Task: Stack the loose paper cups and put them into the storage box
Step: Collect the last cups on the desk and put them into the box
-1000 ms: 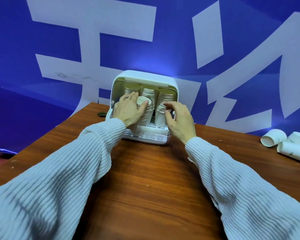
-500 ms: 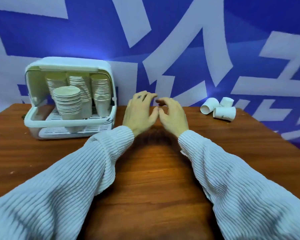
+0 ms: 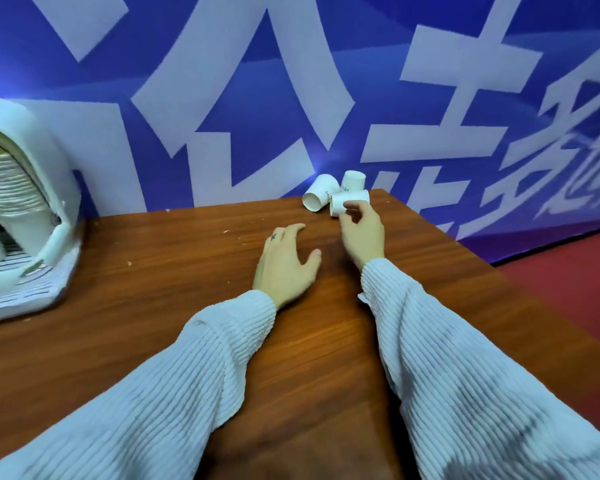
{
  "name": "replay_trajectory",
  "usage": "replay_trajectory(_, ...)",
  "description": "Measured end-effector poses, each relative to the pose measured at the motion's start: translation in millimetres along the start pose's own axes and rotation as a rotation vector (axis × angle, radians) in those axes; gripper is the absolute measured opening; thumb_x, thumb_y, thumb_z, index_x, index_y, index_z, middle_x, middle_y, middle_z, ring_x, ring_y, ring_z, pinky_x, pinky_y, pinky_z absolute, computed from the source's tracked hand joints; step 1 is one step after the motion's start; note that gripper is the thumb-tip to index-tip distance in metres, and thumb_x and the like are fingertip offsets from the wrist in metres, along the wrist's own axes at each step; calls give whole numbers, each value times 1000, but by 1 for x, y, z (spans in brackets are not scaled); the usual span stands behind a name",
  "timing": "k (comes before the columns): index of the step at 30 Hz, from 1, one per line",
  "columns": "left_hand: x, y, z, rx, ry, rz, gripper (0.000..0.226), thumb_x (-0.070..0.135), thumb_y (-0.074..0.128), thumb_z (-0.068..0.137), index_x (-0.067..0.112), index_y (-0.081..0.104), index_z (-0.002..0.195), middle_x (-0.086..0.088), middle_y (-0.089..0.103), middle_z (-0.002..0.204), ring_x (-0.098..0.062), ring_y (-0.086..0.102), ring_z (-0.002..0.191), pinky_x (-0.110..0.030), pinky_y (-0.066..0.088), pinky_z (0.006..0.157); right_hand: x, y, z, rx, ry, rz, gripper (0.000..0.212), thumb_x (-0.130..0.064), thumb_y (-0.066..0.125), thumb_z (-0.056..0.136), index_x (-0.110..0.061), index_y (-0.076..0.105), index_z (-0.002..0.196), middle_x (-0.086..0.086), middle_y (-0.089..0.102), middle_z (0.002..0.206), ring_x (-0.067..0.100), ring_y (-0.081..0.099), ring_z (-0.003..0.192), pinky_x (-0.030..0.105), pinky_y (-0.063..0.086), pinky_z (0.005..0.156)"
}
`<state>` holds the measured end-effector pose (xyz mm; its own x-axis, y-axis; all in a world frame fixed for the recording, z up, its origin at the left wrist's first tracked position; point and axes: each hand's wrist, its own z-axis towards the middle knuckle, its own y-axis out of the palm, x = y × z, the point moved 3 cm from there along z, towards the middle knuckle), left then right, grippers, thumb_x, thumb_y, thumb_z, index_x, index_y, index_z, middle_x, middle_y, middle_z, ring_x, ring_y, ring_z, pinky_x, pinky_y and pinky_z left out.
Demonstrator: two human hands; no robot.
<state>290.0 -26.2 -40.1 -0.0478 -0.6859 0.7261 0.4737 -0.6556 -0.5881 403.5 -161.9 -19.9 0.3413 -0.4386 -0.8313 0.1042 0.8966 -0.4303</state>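
I count three loose cups near the table's far edge; my right hand, fingers curled, touches the nearest, my left hand spread empty.

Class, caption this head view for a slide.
Right hand reaches three loose cups; left hand open over the table.

Bare table lies open between the storage box at far left and three paper cups clustered by the back wall, which blocks passage behind them.
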Motion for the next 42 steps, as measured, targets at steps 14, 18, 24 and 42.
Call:
replay_trajectory(14, -9, 7, 10, 42, -33, -23, 78, 52, 69, 88, 34, 31, 153, 8, 37, 153, -13, 39, 140, -39, 39, 114, 36, -4, 67, 46, 59, 137, 10, -11, 62, 88, -20, 66, 89, -10, 63, 90, 11, 59, 88, 29, 48, 74)
replay_trajectory(18, -11, 9, 10, 72, -14, -3, 110, 53, 81, 76, 34, 12, 160, 6, 25, 161, -15, 26, 148, -40, 29, 121, 8, 15, 25, -331, -113, 325, 21, -8, 62, 74, -22, 53, 87, -3, 52, 77, 11, 47, 70, 26, 42, 64)
replay_trajectory(24, -23, 14, 19, 62, -115, 62, 83, 51, 70, 83, 33, 27, 153, 5, 50, 143, -23, 49, 130, -45, 45, 103, -16, 22, 16, -518, -152, 418, 9, -13, 68, 91, -18, 63, 96, 0, 61, 73, 12, 58, 73, 22, 49, 71)
replay_trajectory(42, -21, 11, 19, 102, -98, -85, 77, 54, 67, 85, 40, 29, 150, 17, 49, 141, -11, 47, 130, -42, 44, 106, 15, 77, 149, -283, 75, -192, 64, -27, 72, 87, -19, 46, 145, 9, 54, 137, 29, 57, 121, 33, 43, 95)
